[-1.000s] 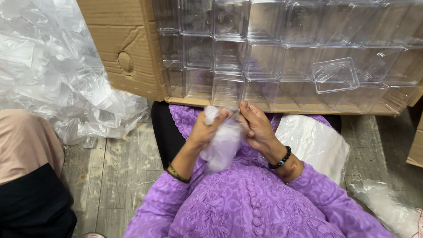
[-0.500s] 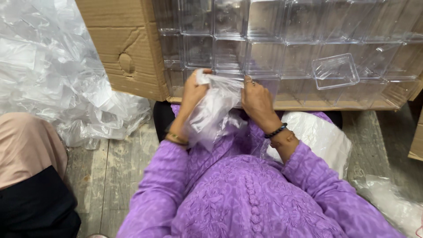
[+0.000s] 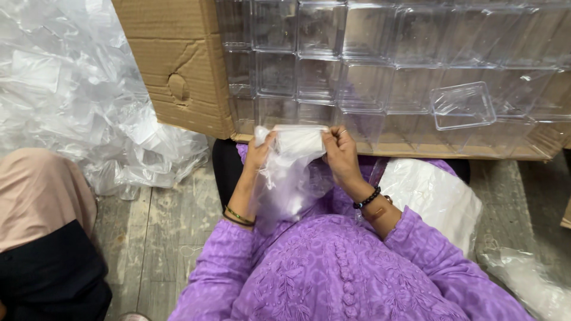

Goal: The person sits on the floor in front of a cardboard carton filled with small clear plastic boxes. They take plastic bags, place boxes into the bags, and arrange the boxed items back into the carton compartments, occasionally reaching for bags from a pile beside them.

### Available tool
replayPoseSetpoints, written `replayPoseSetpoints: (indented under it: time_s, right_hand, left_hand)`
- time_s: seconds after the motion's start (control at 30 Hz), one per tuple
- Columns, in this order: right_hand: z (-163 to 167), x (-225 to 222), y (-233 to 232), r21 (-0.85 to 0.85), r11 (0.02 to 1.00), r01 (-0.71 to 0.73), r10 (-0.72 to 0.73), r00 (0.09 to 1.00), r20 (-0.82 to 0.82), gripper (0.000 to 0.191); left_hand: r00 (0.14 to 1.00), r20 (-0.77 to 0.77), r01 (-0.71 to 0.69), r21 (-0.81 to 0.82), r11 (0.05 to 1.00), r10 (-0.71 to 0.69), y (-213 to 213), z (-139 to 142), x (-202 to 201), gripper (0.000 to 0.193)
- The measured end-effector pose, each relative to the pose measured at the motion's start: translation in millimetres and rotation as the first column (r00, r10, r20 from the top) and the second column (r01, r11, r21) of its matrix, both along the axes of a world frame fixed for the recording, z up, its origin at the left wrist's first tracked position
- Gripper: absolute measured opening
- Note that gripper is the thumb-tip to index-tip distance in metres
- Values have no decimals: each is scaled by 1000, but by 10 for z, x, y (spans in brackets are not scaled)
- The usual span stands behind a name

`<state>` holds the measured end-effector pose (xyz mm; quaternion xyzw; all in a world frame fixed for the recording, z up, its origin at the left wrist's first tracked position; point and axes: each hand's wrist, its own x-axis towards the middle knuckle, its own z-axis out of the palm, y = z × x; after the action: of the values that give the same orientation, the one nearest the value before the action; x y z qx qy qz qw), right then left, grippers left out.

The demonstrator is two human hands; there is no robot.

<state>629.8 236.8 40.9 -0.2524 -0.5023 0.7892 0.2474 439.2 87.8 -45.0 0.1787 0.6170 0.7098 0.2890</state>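
Note:
Both my hands hold a clear plastic bag (image 3: 289, 172) by its top edge, stretched between them in front of my chest. My left hand (image 3: 260, 152) pinches the bag's left corner and my right hand (image 3: 339, 152) grips the right corner. The bag hangs down over my purple dress, and a pale object seems to sit inside its top part. Just beyond my hands stands an open cardboard box (image 3: 178, 65) filled with rows of clear plastic containers (image 3: 369, 53). One loose clear container (image 3: 463, 105) lies tilted on the rows at the right.
A big heap of crumpled clear plastic bags (image 3: 77, 101) lies on the wooden floor at the left. A white bag (image 3: 437, 199) rests by my right side. Another person's knee in beige and black cloth (image 3: 41, 232) is at the lower left.
My hands lifted the bag from my lap up towards the box, then lowered it slightly and pulled its top edge out wide between them.

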Motion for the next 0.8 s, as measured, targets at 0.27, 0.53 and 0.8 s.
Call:
replayPoseSetpoints:
  time_s: [0.27,0.53,0.8]
  right_hand:
    - [-39,-34,-123,225,965,-134,138,990,-2,8]
    - [119,-203,-446,196,883,-427,460,871,-173,22]
    - [288,-228,-414,293,845,-447,403,893,201,17]
  left_hand:
    - [986,167,-6,87,996,-9,-450,98,349,35]
    - [574,663,338,343,876,-481,-1249,504,1147,52]
    - [789,319,-563,33,826,525,-2225,1160,-1187,74]
